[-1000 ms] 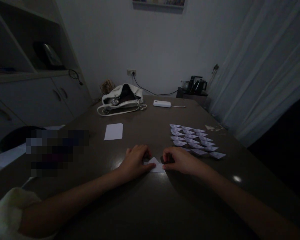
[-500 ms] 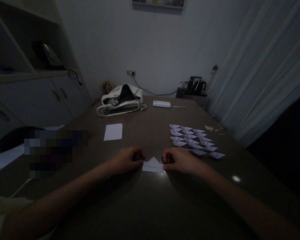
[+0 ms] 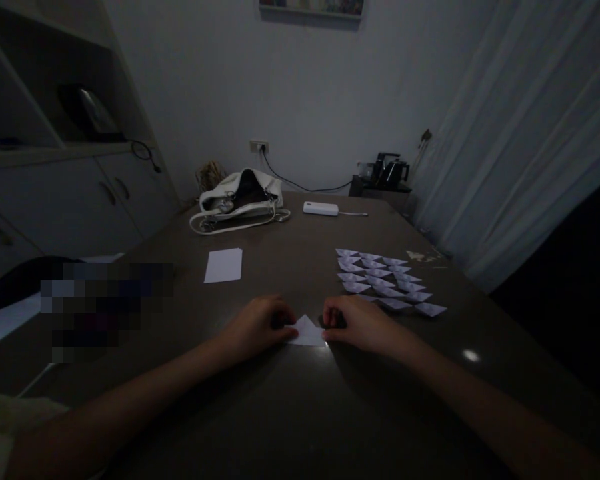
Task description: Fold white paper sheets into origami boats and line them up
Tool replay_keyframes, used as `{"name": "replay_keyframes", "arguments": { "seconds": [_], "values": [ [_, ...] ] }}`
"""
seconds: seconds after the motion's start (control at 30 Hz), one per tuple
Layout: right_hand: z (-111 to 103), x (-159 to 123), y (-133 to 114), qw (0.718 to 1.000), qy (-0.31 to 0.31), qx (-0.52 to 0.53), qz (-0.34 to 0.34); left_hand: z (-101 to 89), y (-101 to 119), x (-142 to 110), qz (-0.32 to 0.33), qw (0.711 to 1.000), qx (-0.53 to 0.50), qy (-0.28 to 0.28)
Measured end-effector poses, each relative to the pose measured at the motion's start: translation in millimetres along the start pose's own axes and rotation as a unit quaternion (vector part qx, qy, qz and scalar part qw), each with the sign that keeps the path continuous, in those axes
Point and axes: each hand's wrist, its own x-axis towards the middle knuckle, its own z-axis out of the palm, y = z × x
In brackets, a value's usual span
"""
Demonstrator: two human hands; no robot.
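Note:
Between my hands lies a small folded sheet of white paper (image 3: 307, 333), with a triangular peak at its top and a straight strip along its bottom. My left hand (image 3: 263, 321) has its thumb on the paper's left part, fingers curled behind. At the right end, my right hand (image 3: 355, 323) pinches the corner between thumb and curled fingers. Several folded paper boats (image 3: 380, 273) stand in rows beyond my right hand. A stack of white paper sheets (image 3: 223, 265) rests on the table beyond my left hand.
A white handbag (image 3: 243, 200) sits at the back of the dark table (image 3: 300, 413). Right of it is a white power strip or power bank (image 3: 321, 209) with a short cable. A kettle (image 3: 394, 172) stands on a low stand behind. A blurred-out patch covers the table's left side.
My left hand has moved slightly right, its thumb now over the folded paper's left part. The right hand stays at the right end. The whole view has shifted a little.

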Motion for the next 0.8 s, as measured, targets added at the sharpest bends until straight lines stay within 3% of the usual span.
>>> {"name": "replay_keyframes", "arguments": {
  "seconds": [0.33, 0.6, 0.8],
  "values": [
    [3.0, -0.2, 2.2, 1.0, -0.004, 0.019, 0.0, 2.9, -3.4, 2.1, -0.035, 0.995, -0.092, -0.02],
    [10.0, -3.2, -7.4, 0.997, 0.019, 0.014, -0.073, 4.0, -6.1, 0.7, -0.02, 0.988, -0.146, -0.039],
    [12.3, 1.3, -10.0, 0.992, 0.076, 0.017, -0.104, 1.2, -0.5, -1.1, 0.031, 0.996, -0.08, -0.005]
  ]
}}
